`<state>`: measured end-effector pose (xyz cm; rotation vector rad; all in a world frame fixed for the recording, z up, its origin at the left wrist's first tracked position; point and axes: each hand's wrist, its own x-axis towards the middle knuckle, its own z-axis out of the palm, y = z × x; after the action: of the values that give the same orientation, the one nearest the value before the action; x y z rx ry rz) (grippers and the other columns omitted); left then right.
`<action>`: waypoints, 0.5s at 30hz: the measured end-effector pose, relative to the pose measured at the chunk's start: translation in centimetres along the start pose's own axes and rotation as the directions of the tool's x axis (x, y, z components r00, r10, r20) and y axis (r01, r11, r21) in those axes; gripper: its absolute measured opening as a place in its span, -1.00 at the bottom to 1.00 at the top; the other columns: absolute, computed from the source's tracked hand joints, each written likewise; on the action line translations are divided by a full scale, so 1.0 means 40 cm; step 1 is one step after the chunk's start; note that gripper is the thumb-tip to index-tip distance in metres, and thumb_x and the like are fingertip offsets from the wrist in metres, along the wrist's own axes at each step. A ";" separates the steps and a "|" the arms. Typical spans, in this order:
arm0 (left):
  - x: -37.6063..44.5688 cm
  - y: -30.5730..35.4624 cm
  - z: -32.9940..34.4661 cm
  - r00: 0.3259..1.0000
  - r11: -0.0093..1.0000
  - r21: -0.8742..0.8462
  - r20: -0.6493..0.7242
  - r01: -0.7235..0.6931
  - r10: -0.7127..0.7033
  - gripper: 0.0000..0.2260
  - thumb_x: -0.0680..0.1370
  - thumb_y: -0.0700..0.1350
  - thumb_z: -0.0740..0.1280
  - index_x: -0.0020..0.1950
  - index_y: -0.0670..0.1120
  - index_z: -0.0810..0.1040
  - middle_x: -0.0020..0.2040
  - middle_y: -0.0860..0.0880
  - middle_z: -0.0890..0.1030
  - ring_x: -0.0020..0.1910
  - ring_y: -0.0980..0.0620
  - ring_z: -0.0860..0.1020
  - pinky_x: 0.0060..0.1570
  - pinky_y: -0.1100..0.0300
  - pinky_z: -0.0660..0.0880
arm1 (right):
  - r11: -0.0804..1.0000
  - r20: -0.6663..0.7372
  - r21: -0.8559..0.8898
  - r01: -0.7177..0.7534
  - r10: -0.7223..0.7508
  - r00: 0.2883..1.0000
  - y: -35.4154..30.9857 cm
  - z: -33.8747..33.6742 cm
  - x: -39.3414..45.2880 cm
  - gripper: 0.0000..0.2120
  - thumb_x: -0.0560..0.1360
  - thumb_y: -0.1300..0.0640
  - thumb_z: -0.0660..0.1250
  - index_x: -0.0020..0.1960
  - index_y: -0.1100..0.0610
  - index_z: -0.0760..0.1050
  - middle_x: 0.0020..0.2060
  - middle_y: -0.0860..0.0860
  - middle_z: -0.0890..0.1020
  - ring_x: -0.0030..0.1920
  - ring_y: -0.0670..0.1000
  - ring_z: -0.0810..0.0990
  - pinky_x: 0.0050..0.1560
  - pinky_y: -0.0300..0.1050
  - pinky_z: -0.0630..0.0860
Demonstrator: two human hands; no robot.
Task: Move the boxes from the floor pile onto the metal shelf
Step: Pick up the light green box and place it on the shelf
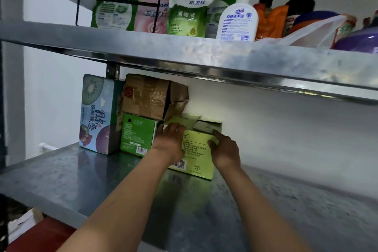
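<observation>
A pale yellow-green box (pixel 195 150) with open top flaps stands on the metal shelf (pixel 86 182), close to the back wall. My left hand (pixel 170 142) grips its upper left corner, fingers curled over the top edge. My right hand (pixel 224 149) holds its upper right side, thumb on the front face. Left of it stand a small green box (pixel 138 135), a taped brown cardboard box (pixel 152 96) stacked on top of that, and a tall kiwi-printed box (pixel 97 112).
The upper shelf (pixel 184 51) overhangs closely and carries detergent pouches (pixel 191 4), a white pump bottle (pixel 238 21), dark bottles and a plastic bag. The shelf surface right of the boxes runs along the white wall. Cardboard and a red surface (pixel 41 233) lie below at left.
</observation>
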<state>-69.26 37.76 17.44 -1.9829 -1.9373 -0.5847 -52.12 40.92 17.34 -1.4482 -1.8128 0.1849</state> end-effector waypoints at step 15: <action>-0.036 0.043 -0.030 0.979 0.969 0.245 0.188 0.030 -0.078 -0.24 0.56 0.03 0.23 0.57 -0.17 -0.18 0.59 -0.10 -0.12 0.57 -0.04 -0.12 0.51 -0.10 -0.10 | 0.986 0.092 0.141 -0.089 0.077 0.993 0.005 0.011 -0.024 -0.26 0.61 0.06 0.22 0.58 -0.04 -0.21 0.33 0.13 0.52 0.23 0.22 0.55 0.15 0.00 0.51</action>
<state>-67.65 35.85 17.91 -1.8987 -2.0705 -0.1577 -52.23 40.31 16.48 -1.4331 -1.7692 0.4183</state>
